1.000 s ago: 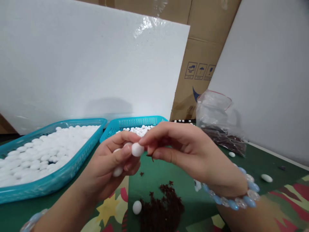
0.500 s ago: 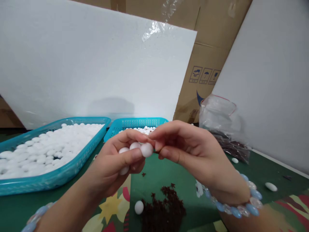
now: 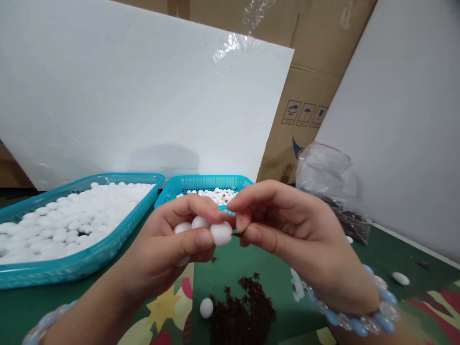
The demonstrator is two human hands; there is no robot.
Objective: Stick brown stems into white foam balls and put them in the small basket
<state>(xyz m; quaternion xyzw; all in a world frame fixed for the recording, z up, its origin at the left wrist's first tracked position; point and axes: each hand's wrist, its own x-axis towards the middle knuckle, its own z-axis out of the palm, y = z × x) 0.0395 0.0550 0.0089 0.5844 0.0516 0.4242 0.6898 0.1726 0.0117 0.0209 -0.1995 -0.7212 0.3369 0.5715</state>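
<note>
Several small white balls are gathered in my left hand (image 3: 179,230), and its thumb and forefinger pinch the front white ball (image 3: 221,234). My right hand (image 3: 287,225) is closed in a pinch on a small dark brown piece (image 3: 237,234), its tip touching the right side of that ball. Most of the piece is hidden by the fingertips. Below the hands lies a pile of small brown star-shaped pieces (image 3: 244,311) on the green table surface (image 3: 283,297). A single white ball (image 3: 206,308) rests at the pile's left edge.
A large blue tray (image 3: 118,239) full of white balls stands at left. Behind my hands is a smaller blue basket (image 3: 204,182) with white balls, some brown-marked. A clear plastic bag (image 3: 323,167) with brown pieces sits at right, near a loose white ball (image 3: 400,278).
The front ball has shifted slightly right and down in my left hand. My right hand has moved a little to the right, and the brown tip now shows against the ball.
</note>
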